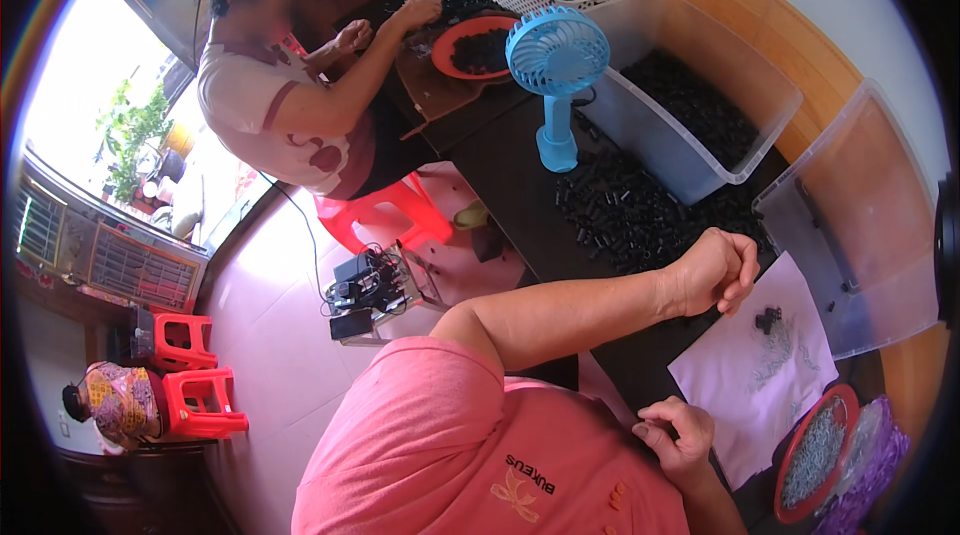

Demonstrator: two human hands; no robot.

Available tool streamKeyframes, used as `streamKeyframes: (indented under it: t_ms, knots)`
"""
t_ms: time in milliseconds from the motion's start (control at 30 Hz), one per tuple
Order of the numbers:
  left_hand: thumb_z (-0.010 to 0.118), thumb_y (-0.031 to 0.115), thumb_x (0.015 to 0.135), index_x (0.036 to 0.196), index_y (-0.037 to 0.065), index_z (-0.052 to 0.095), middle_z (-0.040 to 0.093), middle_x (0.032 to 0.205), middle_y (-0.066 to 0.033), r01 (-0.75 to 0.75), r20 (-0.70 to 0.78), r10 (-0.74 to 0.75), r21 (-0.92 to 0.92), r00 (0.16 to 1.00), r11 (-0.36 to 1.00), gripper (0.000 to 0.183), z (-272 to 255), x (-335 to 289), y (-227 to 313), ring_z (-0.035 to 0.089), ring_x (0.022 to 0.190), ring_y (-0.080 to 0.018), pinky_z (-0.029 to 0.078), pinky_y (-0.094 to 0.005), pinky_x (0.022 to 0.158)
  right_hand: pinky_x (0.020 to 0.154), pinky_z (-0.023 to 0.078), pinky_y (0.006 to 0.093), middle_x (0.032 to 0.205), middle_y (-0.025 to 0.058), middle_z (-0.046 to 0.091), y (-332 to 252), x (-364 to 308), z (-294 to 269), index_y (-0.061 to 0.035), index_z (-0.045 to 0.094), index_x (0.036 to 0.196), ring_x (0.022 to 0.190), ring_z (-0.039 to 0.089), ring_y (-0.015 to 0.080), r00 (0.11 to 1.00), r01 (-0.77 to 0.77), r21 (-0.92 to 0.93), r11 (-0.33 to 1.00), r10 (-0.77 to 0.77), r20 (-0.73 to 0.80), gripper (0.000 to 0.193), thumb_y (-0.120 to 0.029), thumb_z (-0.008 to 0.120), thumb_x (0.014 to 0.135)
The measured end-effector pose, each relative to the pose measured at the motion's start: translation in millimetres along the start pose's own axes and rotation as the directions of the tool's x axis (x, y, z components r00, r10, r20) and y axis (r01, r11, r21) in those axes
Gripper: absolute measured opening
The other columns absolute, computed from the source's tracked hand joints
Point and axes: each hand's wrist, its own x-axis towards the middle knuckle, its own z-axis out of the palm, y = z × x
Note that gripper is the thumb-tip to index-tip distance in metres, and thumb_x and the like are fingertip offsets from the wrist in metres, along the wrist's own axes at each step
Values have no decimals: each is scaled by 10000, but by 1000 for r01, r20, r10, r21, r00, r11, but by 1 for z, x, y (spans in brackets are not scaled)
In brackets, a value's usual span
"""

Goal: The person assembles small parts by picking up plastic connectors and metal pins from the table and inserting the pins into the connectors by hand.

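My left hand point(715, 272) is held over the dark table between a pile of short black tubular pieces point(625, 220) and a pale pink sheet point(720, 385). Its fingers are curled in, and whatever they may hold is hidden. Closer to my body, my right hand point(680, 438) is beside the sheet's near edge, with thumb and fingers pinched together; nothing can be made out between them. On the sheet lie a small cluster of black pieces point(768, 320) and a scatter of thin silvery metal parts point(775, 355). A red dish point(853, 405) heaped with similar metal parts sits beside the sheet.
A clear bin point(715, 175) of black pieces and another clear bin point(860, 305) line the wall. A blue fan point(557, 65) stands beyond the pile. Purple plastic point(885, 465) lies by the dish. Across the table a co-worker point(300, 105) works near an orange-red plate point(445, 53).
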Motion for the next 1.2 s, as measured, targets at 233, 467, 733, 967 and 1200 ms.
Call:
streamKeyframes:
  t_ms: [233,467,733,967,1200]
  knots:
    - [398,-98,614,566,-11,496,418,457,-105,-4,-5,4,16,1000,1000,140,-1,0,0,391,344,-204,381,-348,369,476,421,298,661,91,597,-1,-2,0,-33,604,914,529,575,214,1000,-16,9,1000,16,1,221,-14,753,752]
    - [400,-100,591,564,-13,490,407,455,-104,-39,-18,41,60,999,997,128,-4,5,2,387,339,-202,368,-347,354,483,426,300,673,99,609,-5,-2,1,-30,612,909,538,582,225,1000,-25,5,1000,25,-15,185,-25,739,775]
    - [399,-99,562,556,-17,476,413,457,-122,-126,-23,129,116,991,985,113,-7,7,11,384,335,-219,363,-350,357,501,435,288,699,94,630,-5,-2,1,-22,626,911,572,596,213,997,-73,82,994,74,-9,155,-20,727,793]
    - [400,-89,551,554,-18,468,402,455,-125,-134,-52,143,149,988,980,98,-10,10,9,374,335,-223,356,-360,357,502,437,285,697,94,628,-3,-5,1,-21,626,907,572,596,210,995,-100,108,989,101,-6,162,-3,731,785]
    - [397,-89,542,553,-19,474,405,458,-133,-133,-33,139,143,990,981,105,-7,7,7,374,331,-222,350,-358,347,507,441,287,712,92,632,-3,-6,0,-15,629,902,579,598,209,996,-87,95,992,88,-6,158,0,733,785]
